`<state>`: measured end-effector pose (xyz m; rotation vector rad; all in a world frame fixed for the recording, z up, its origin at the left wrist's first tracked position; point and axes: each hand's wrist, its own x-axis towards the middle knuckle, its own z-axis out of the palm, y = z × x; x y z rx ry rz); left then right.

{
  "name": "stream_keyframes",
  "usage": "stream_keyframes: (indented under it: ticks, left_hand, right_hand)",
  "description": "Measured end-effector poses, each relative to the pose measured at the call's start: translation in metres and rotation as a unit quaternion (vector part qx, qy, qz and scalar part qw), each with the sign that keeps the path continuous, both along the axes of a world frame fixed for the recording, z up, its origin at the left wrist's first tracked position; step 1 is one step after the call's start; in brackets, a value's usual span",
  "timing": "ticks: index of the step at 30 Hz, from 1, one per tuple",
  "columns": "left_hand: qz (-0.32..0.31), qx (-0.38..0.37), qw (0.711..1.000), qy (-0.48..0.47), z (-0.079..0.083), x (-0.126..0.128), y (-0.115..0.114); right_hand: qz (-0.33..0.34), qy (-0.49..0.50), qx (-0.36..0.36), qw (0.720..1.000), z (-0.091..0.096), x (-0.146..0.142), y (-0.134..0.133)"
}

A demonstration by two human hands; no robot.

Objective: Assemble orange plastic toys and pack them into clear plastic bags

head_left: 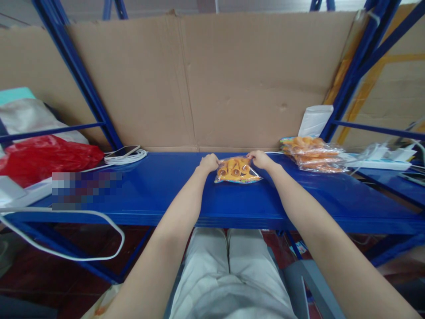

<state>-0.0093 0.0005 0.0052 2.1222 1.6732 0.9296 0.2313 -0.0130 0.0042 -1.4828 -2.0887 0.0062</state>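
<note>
The work in hand looks like settling a clear plastic bag [238, 170] of orange, round-mouthed pieces on the blue table [172, 181]. It lies near the middle of the tabletop, in front of the person. The left hand [210, 163] has its grip pinched on the far left corner, the right hand [261, 160] on the far right. The next move seems to call for even tension from both hands. The bag's long axis runs left-right, roughly along the table's front edge; the pieces' round mouths face the person.

The head camera looks forward and down, over the lap [207, 261], across the blue table [156, 181].
</note>
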Motion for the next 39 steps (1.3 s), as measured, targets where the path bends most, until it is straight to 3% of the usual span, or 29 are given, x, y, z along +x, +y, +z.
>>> stream_keyframes:
  ticks: [5,9,17,22,26,30,33,36,39]
  left_hand:
    - [0.038,-0.032,0.999,-0.016,0.005,0.010,-0.005]
    - [0.052,-0.030,0.998,-0.026,0.007,0.015,-0.010]
    - [0.121,-0.036,0.977,0.173,0.010,0.023,-0.022]
    - [0.131,-0.040,0.971,0.196,0.011,0.022,-0.022]
    - [0.109,-0.042,0.971,0.207,0.012,0.021,-0.021]
    - [0.091,-0.026,0.973,0.209,0.010,0.019,-0.020]
    - [0.076,-0.026,0.978,0.191,0.006,0.015,-0.019]
    - [0.070,-0.002,0.984,0.162,0.005,0.012,-0.017]
    - [0.040,0.073,0.989,0.121,0.008,0.015,-0.015]
  right_hand:
    - [-0.041,-0.098,-0.031,0.994,0.013,-0.009,-0.007]
    - [-0.079,-0.121,-0.049,0.988,0.020,-0.020,-0.016]
    - [-0.203,-0.113,-0.036,0.972,0.020,-0.041,-0.029]
    - [-0.201,-0.118,-0.071,0.970,0.018,-0.035,-0.023]
    - [-0.164,-0.071,-0.067,0.982,0.015,-0.029,-0.016]
    - [0.001,-0.054,-0.016,0.998,0.011,-0.030,-0.011]
    - [0.107,-0.048,-0.050,0.992,0.010,-0.031,-0.009]
    - [0.140,-0.037,-0.076,0.987,0.010,-0.030,-0.009]
    - [0.150,-0.036,-0.080,0.985,0.011,-0.029,-0.010]
